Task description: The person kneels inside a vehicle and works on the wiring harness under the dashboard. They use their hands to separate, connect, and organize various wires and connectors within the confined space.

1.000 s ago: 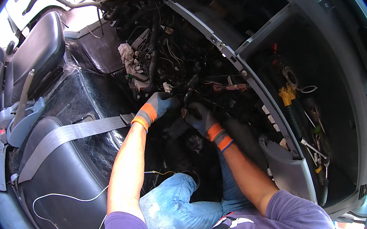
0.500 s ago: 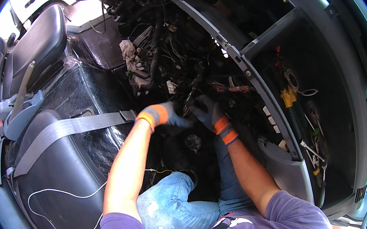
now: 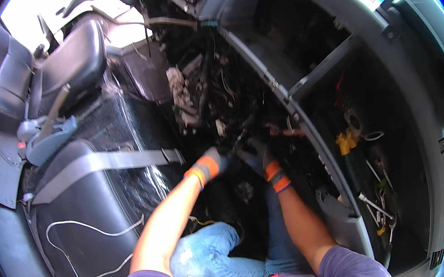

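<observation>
Both of my hands wear grey gloves with orange cuffs and work close together in the dark space under the opened dashboard. My right hand [image 3: 257, 155] is bent round the lower end of a dark wire bundle [image 3: 240, 137], its fingers drawn together. From the left, my left hand [image 3: 219, 159] reaches toward the same bundle. Its fingertips are blurred and lost in shadow, so its grip does not show. Beyond the hands hangs a tangle of loose wires [image 3: 226, 80] with a pale crumpled wrapping [image 3: 179, 88]. Reddish wires [image 3: 287, 131] lie right of the bundle.
On the left is a black seat [image 3: 85, 209] with a grey belt [image 3: 109, 161] and a thin white cable [image 3: 86, 222] across it. A handbrake lever [image 3: 57, 110] stands behind. At right, the dashboard frame [image 3: 308, 123] borders a tray holding several tools [image 3: 380, 202].
The whole view has shifted and tilted slightly. My left hand has come in a little nearer the wire bundle, while my right hand stays beside it.
</observation>
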Available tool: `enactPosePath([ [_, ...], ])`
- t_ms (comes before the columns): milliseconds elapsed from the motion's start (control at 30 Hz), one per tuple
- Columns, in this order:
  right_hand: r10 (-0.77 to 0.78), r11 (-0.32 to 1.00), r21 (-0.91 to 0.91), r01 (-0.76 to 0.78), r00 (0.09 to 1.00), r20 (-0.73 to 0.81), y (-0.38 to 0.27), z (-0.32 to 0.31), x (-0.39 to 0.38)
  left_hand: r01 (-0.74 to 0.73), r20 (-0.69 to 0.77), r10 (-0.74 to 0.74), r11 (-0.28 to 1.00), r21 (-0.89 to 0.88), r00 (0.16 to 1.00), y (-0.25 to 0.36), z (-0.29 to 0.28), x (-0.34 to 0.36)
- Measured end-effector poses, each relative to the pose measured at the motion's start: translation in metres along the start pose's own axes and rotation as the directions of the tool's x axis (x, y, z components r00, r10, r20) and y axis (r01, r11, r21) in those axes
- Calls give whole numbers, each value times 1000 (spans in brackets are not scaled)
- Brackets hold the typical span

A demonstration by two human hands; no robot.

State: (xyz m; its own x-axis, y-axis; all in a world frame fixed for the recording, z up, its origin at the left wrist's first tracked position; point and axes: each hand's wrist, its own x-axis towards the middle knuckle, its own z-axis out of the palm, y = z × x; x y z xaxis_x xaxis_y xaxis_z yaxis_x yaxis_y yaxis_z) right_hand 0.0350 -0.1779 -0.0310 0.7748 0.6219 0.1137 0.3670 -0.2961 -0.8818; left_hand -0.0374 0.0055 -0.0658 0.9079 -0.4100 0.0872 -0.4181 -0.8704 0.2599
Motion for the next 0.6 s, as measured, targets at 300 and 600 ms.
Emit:
enactPosePath([
  [300,273,941,-236,-244,957,98,-55,-15,11,751,317,-686,547,-369,655,25,-44,12],
  [600,32,990,-133,-43,996,-82,-31,-17,-1,616,219,-584,668,-418,782,3,-62,16],
])
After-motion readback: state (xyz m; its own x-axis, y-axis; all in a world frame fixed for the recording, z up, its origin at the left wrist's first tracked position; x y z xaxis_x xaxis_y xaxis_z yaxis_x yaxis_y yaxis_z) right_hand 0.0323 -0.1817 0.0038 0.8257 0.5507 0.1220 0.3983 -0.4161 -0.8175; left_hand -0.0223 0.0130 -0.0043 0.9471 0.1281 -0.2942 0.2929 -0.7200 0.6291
